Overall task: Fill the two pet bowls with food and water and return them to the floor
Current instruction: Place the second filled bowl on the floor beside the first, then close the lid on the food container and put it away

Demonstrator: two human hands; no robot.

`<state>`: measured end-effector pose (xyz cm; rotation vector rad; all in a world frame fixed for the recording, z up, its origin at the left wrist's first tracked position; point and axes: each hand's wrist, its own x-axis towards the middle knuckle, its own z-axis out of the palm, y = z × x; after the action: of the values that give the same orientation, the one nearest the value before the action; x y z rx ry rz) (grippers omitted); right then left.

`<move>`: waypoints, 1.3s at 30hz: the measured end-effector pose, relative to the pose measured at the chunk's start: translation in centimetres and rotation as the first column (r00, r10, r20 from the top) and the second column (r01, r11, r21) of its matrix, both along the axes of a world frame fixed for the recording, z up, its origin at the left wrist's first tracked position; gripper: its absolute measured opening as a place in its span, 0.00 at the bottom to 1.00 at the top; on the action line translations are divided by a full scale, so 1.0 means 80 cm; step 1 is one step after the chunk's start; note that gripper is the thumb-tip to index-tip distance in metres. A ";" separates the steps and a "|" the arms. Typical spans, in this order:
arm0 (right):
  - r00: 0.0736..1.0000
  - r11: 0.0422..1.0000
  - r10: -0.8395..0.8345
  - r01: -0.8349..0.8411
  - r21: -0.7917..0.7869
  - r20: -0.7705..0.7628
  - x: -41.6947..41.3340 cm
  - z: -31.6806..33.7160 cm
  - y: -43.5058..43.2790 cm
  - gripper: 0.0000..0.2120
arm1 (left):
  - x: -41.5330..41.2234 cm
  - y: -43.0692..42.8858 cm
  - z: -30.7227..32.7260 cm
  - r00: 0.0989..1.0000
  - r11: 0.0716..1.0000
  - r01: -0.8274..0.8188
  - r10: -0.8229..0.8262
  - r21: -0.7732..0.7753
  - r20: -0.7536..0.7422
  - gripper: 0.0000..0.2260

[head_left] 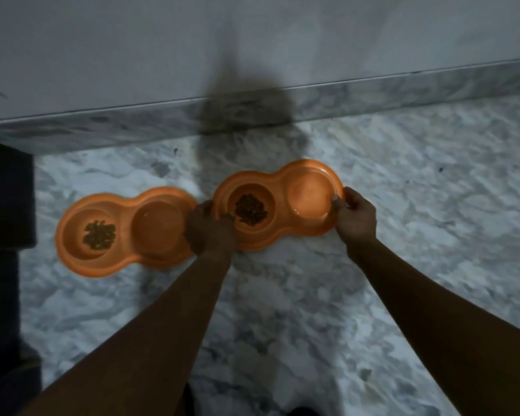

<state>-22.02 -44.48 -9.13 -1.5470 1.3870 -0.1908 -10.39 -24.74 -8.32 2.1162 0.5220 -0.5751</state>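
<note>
Two orange double pet bowls are over the marble floor. The left bowl (126,259) lies on the floor, with brown kibble (99,235) in its left cup and a shiny right cup. I hold the right bowl (278,181) by both ends: my left hand (209,228) grips its left rim and my right hand (356,214) grips its right rim. Its left cup holds kibble (250,210) and its right cup holds clear water (311,202). It is tilted, and I cannot tell whether it touches the floor.
A marble skirting (373,94) and pale wall (252,40) run just behind the bowls. A dark object (3,205) stands at the left edge. Marble floor (433,205) stretches to the right and toward me.
</note>
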 end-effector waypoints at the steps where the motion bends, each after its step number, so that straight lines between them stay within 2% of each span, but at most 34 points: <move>1: 1.000 1.000 -0.012 0.012 0.011 0.004 0.003 -0.006 0.001 0.17 | 0.001 -0.001 -0.004 1.000 1.000 0.006 -0.006 0.016 0.004 0.21; 3: 0.999 0.999 -0.033 0.033 0.023 -0.010 0.009 -0.009 0.004 0.22 | 0.004 -0.003 -0.008 1.000 0.998 0.030 -0.030 0.050 0.002 0.21; 9: 0.998 0.998 -0.058 0.057 -0.016 -0.035 0.012 -0.012 0.015 0.22 | 0.016 -0.002 -0.004 0.986 0.978 0.161 -0.164 0.135 0.012 0.22; 14: 0.990 0.998 0.056 -0.054 0.020 -0.131 0.009 0.014 0.035 0.29 | 0.007 -0.009 0.037 0.974 0.967 0.221 -0.225 0.123 0.020 0.19; 17: 0.970 0.989 0.146 -0.146 0.011 -0.195 -0.003 0.068 0.064 0.31 | -0.002 0.001 0.089 0.964 0.961 0.264 -0.266 0.079 0.021 0.23; 21: 0.939 0.956 0.293 -0.294 0.017 -0.178 -0.016 0.218 0.114 0.29 | -0.006 0.032 0.227 0.929 0.929 0.366 -0.368 0.056 0.032 0.23; 24: 0.924 0.937 0.349 -0.349 0.024 -0.156 -0.013 0.375 0.149 0.28 | 0.000 0.064 0.386 0.909 0.910 0.413 -0.414 0.016 0.051 0.25; 28: 0.924 0.926 0.365 -0.373 -0.057 -0.118 0.004 0.565 0.190 0.23 | 0.013 0.109 0.580 0.868 0.876 0.482 -0.480 0.012 0.125 0.27; 32: 0.900 0.884 0.436 -0.433 -0.176 -0.022 0.034 0.754 0.261 0.21 | 0.026 0.183 0.768 0.792 0.847 0.531 -0.511 0.037 0.335 0.26; 35: 0.860 0.838 0.510 -0.487 -0.246 0.036 0.060 0.849 0.318 0.21 | 0.024 0.245 0.864 0.719 0.816 0.578 -0.525 0.028 0.456 0.27; 39: 0.764 0.763 0.625 -0.555 -0.333 0.159 0.084 0.954 0.427 0.20 | 0.011 0.354 0.973 0.651 0.877 0.462 -0.435 0.131 0.622 0.25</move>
<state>-15.28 -10.34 67.22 -2.0344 0.6184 -0.1826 -9.49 3.59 69.48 2.2335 -0.4224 -0.0839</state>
